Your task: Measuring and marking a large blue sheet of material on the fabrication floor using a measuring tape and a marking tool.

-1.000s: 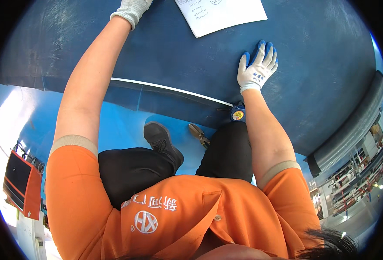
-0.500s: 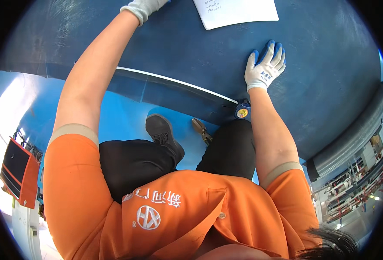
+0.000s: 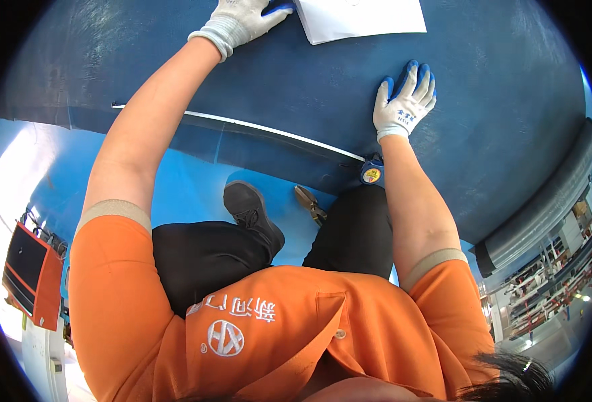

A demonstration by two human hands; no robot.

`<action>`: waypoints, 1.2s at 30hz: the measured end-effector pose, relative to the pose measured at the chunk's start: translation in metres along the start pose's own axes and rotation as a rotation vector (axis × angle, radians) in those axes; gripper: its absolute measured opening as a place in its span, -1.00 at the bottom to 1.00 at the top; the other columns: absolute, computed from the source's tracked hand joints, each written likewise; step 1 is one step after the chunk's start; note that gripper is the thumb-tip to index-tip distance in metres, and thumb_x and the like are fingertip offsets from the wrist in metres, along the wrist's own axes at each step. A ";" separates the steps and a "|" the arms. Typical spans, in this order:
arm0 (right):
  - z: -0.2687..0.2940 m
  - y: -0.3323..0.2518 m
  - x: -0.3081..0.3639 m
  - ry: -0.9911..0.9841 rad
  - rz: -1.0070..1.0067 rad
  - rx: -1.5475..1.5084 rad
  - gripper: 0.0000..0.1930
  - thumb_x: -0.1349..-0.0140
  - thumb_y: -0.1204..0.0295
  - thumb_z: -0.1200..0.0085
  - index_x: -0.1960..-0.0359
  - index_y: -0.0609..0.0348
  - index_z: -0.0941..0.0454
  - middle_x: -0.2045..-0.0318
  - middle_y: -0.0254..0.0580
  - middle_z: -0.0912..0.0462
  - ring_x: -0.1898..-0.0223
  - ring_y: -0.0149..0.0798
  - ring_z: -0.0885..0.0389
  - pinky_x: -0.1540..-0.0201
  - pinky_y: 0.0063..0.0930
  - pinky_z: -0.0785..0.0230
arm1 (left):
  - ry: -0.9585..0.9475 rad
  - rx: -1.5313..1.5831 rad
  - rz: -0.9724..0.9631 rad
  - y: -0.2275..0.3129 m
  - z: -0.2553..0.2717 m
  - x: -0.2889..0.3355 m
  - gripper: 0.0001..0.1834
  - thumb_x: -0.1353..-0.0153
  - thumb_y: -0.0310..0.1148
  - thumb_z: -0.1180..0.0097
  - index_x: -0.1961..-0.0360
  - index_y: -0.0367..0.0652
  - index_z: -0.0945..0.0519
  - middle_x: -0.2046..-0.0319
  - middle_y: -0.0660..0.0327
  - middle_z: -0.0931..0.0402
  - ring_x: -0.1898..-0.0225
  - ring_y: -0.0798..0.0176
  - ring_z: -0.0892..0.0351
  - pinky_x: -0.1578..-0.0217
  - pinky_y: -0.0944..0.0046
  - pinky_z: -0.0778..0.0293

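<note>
My left hand (image 3: 237,21), in a white glove with blue-coated fingertips, lies on the dark blue tabletop (image 3: 296,74) at the upper edge of the picture. Its thumb stretches toward the white sheets of paper (image 3: 370,25); the other fingers are partly cut off. My right hand (image 3: 404,104), gloved alike, rests on the table with its fingers spread, holding nothing. Just below that wrist sits a blue tape measure (image 3: 372,171) with a yellow label. From it a white strip (image 3: 269,130), apparently the drawn-out tape, runs left along the table's near edge and passes behind my left forearm.
Below the table edge, a plier-like tool (image 3: 309,202) lies on the blue floor between my dark shoe (image 3: 248,204) and my right knee. At far left stands an orange-and-black machine (image 3: 33,268). A grey roll (image 3: 544,208) lines the right side, with racks of long pieces (image 3: 544,295) beyond.
My left hand has come down and right, closer to the papers, and shows more in the picture. The right hand stays flat on the table; the whole view has shifted slightly.
</note>
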State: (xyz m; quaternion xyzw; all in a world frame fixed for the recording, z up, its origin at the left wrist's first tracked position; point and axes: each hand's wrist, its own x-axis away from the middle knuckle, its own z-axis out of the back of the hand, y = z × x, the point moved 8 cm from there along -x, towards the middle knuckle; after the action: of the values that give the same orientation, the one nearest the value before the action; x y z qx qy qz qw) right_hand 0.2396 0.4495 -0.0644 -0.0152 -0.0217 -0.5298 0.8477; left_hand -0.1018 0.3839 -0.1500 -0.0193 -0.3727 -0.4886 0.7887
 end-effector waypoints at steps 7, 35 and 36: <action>-0.003 -0.002 0.000 -0.017 0.000 -0.011 -0.31 -0.29 0.02 0.16 -0.43 -0.04 -0.10 -0.44 -0.01 -0.04 -0.47 0.09 0.09 -0.44 0.09 0.33 | -0.155 0.080 0.136 0.023 0.025 -0.001 -0.33 -0.02 -0.11 -0.21 -0.21 -0.04 -0.44 -0.24 0.03 -0.34 -0.16 -0.16 -0.33 -0.12 -0.12 -0.23; -0.001 0.003 0.001 -0.013 -0.003 -0.016 -0.32 -0.28 0.03 0.16 -0.42 -0.05 -0.09 -0.44 0.01 -0.03 -0.47 0.10 0.08 -0.44 0.15 0.31 | 0.280 1.695 -0.020 0.044 0.041 0.030 -0.65 -0.27 -0.31 -0.18 0.05 -0.32 -0.45 0.30 0.08 -0.56 0.42 0.31 -0.56 0.45 0.41 -0.49; -0.001 0.004 0.001 -0.015 -0.006 -0.014 -0.32 -0.28 0.03 0.16 -0.42 -0.05 -0.09 -0.44 0.01 -0.03 -0.47 0.10 0.09 -0.44 0.15 0.31 | 0.306 1.635 -0.032 0.048 0.045 0.032 -0.65 -0.26 -0.34 -0.19 0.03 -0.31 -0.44 0.31 0.10 -0.56 0.44 0.32 -0.56 0.46 0.43 -0.48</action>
State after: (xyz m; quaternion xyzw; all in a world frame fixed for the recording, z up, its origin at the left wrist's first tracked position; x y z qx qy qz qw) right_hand 0.2433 0.4507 -0.0654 -0.0253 -0.0243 -0.5321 0.8459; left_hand -0.0822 0.4030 -0.0820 0.6316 -0.4991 -0.0719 0.5888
